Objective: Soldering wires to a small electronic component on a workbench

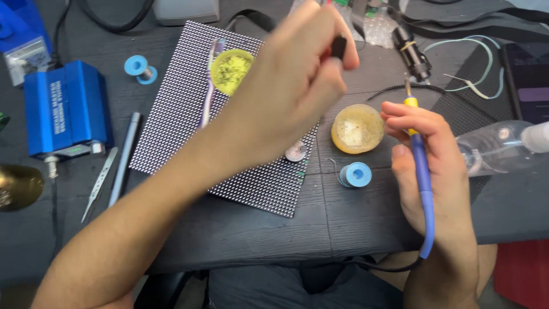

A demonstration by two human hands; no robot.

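Note:
My right hand (pixel 432 166) grips a soldering iron (pixel 420 154) with a blue handle and yellow collar, tip pointing up, beside a round amber tin (pixel 357 129). Its blue cord loops down off the table edge. My left hand (pixel 291 86) is raised and blurred above a dotted LED panel (pixel 189 109), fingers pinched on a small black object (pixel 339 47). A yellow round dish (pixel 230 71) sits on the panel. A blue solder spool (pixel 355 174) lies just below the amber tin.
A blue soldering station box (pixel 66 109) stands at left, with tweezers (pixel 98 184) and a grey pen-like tool (pixel 124 157) nearby. Another blue spool (pixel 139 68) lies at the back. A clear plastic bottle (pixel 503 146) lies at right, and a black cylinder (pixel 412 51) at the back right.

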